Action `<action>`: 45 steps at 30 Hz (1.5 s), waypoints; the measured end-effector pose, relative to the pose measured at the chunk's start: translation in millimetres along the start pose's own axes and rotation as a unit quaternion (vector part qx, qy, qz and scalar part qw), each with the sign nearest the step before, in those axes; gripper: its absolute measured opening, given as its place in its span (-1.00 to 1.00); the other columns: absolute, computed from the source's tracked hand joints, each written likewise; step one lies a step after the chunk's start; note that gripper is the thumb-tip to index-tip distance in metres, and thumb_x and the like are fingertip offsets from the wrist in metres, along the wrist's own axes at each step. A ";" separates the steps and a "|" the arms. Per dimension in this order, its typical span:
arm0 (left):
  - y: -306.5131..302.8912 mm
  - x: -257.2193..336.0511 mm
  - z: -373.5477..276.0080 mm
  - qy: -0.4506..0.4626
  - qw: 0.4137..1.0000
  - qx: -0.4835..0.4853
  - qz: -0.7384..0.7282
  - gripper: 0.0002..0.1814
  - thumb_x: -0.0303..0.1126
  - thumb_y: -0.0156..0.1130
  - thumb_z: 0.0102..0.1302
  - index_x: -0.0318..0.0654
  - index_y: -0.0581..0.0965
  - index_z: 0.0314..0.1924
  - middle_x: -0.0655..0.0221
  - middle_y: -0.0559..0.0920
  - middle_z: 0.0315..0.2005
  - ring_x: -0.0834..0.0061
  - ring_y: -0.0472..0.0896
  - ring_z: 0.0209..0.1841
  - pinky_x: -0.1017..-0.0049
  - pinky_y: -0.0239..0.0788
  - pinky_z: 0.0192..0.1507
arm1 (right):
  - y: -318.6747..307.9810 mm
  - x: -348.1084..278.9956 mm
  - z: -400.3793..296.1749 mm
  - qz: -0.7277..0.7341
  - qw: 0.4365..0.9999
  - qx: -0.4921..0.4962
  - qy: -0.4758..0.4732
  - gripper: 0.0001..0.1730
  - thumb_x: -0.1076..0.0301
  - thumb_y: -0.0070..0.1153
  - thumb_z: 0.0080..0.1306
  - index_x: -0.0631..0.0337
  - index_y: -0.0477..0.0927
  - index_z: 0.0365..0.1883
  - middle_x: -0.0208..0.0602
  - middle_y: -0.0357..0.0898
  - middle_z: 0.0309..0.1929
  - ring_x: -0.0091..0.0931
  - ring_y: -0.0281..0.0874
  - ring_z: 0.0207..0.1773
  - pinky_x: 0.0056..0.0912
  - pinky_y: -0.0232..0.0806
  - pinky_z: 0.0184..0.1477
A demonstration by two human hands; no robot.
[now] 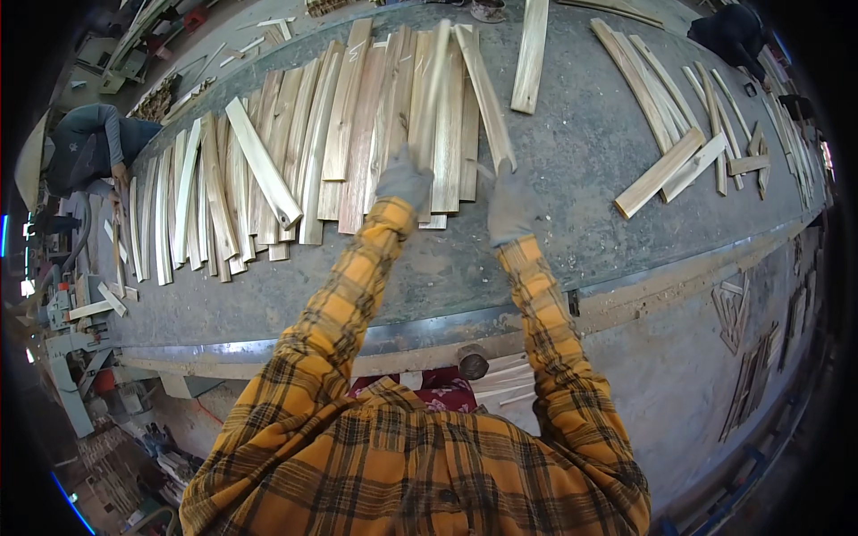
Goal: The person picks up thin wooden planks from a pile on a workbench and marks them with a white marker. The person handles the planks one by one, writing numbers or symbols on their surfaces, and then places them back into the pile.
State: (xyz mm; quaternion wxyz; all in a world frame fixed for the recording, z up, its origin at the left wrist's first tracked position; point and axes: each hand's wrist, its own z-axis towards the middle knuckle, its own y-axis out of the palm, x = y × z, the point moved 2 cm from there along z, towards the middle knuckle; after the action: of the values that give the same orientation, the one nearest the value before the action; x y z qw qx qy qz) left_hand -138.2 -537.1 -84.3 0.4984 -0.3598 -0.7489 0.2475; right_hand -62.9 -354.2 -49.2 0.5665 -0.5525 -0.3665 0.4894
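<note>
My left hand (405, 179), in a grey glove, grips the near end of a motion-blurred wooden strip (431, 94) over a row of others. Another pale wooden strip (484, 94) slants away from my right hand (513, 206), also gloved and closed around its near end. Beneath and left of my left hand, wooden boards (365, 147) lie side by side, some overlapping. A few carry chalk-like marks. Palms and most fingertips are hidden by the backs of the gloves.
The long grey table (429, 268) has a metal front edge. A separate pale board (529, 60) lies at the far side. Crossed boards (660, 173) lie to the right. One person (100, 147) bends over the left end, another (727, 40) stands far right.
</note>
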 end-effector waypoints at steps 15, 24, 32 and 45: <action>-27.5 -61.8 -77.7 -0.021 0.887 -0.053 -0.458 -0.56 -0.43 0.29 0.21 -0.41 0.38 0.04 0.23 0.64 -0.36 0.47 0.62 -0.53 0.59 0.47 -0.52 | 3.2 76.2 -44.4 0.050 0.990 0.061 0.118 -0.26 -0.05 0.33 0.06 0.18 0.34 0.07 -0.08 0.47 -0.15 -0.10 0.58 -0.22 -0.02 0.44 -0.20; 1.4 -14.5 -127.2 -0.096 0.844 -0.229 -0.476 -0.49 -0.16 0.19 0.34 -0.31 0.40 0.17 0.16 0.58 -0.04 0.30 0.56 -0.05 0.40 0.45 0.04 | -67.8 3.7 -110.3 0.099 0.976 -0.068 0.181 -0.38 0.02 0.34 0.07 0.21 0.42 -0.04 -0.12 0.52 -0.24 -0.14 0.59 -0.24 -0.11 0.42 -0.24; 15.5 -39.9 -169.6 -0.176 0.713 -0.435 -0.521 -0.62 -0.21 0.12 0.38 -0.23 0.33 0.08 0.21 0.61 -0.31 0.33 0.63 -0.42 0.40 0.55 -0.48 | -157.2 25.0 -207.7 0.232 0.968 -0.093 0.020 -0.86 0.45 0.00 0.28 0.13 0.55 -0.21 -0.07 0.54 -0.34 -0.10 0.53 -0.21 -0.09 0.36 -0.24; -3.0 -114.3 -167.2 -0.126 0.548 -0.633 -0.533 -0.09 0.49 -0.33 0.25 -0.13 0.27 0.28 -0.07 0.59 -0.21 0.02 0.65 -0.34 0.22 0.57 -0.46 | -62.8 -33.1 -278.4 -0.017 0.954 -0.297 0.049 -0.83 0.37 0.03 0.17 0.13 0.68 -0.44 -0.08 0.63 -0.40 -0.14 0.63 -0.27 -0.10 0.46 -0.26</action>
State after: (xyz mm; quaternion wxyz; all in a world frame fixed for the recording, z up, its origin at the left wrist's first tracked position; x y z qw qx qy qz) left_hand 43.5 -626.8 -83.4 0.0824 -0.0824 -0.8213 -0.5584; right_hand 204.2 -454.7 -16.9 0.4025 -0.7129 -0.4760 0.3213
